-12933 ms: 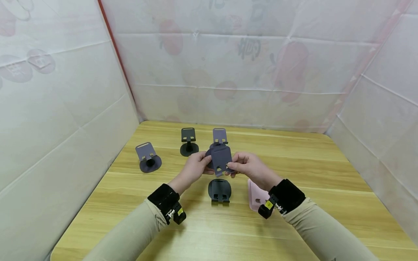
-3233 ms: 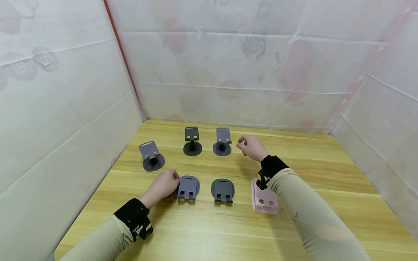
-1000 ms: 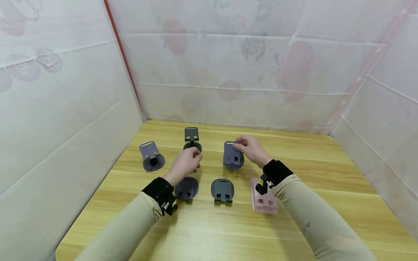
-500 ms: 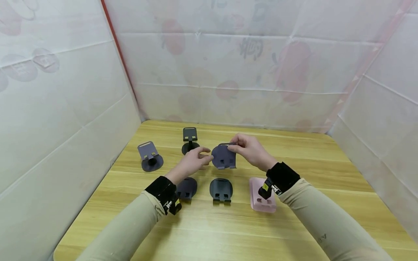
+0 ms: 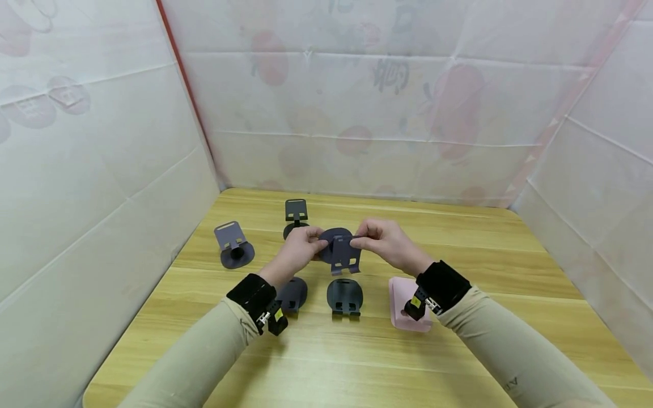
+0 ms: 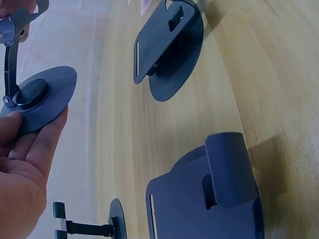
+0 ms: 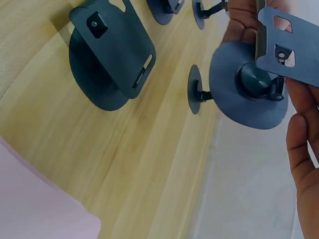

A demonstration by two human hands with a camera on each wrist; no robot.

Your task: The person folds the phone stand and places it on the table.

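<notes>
My left hand [image 5: 296, 252] grips the grey stand [image 5: 340, 249] by its round base, steadying it mid-frame. My right hand [image 5: 385, 243] pinches its plate, for leverage on the hinge.

The stand [image 5: 339, 249] you hold is dark grey-blue: a round base [image 7: 247, 85] joined by a short hinged neck to a flat plate [image 7: 291, 45] with two bottom hooks. It's lifted off the table, base tipped on edge, plate facing you.

three folded stands [image 5: 344, 296] lie before two upright stands [image 5: 233, 245], seemingly.
</notes>
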